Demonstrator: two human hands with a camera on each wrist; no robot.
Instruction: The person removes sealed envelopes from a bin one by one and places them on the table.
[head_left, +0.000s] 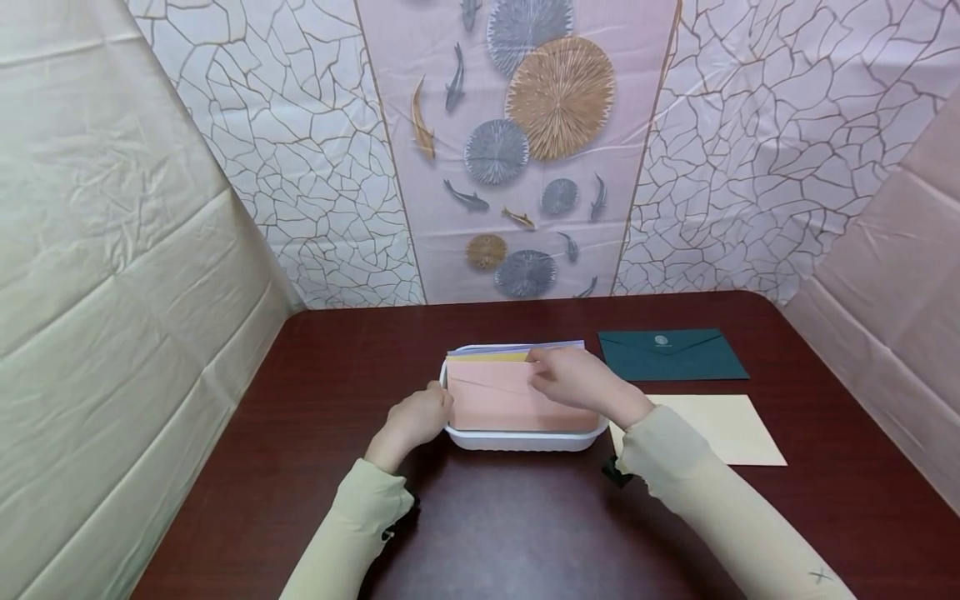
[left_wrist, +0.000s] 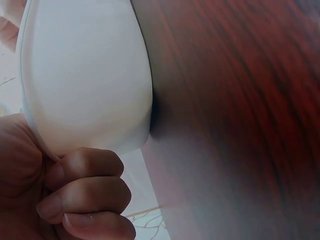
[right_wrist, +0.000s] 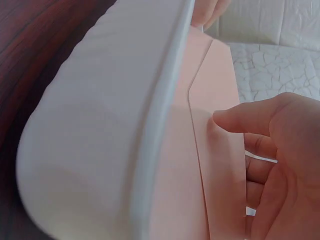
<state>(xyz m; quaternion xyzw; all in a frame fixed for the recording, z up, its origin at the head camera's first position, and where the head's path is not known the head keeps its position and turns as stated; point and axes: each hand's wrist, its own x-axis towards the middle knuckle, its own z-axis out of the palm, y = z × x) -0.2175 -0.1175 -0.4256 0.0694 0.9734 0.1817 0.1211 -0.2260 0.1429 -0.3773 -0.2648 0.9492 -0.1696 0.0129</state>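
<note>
A white plastic basket (head_left: 522,440) stands on the table with several envelopes inside, leaning upright. Foremost is a pink envelope (head_left: 487,400); yellow (head_left: 487,357) and purple-blue (head_left: 566,344) edges show behind it. My left hand (head_left: 422,414) grips the basket's left end by the rim, its fingers curled in the left wrist view against the white wall (left_wrist: 90,75). With the thumb on the front face and fingers behind, my right hand (right_wrist: 280,150) pinches the top edge of the pink envelope. The lower parts of the envelopes are hidden by the basket.
Right of the basket, a dark green envelope (head_left: 675,357) lies flat towards the back. Nearer lies a cream envelope or sheet (head_left: 720,429), partly covered by the right forearm. Cloth hangs around the dark red table (head_left: 300,467) at the back and sides.
</note>
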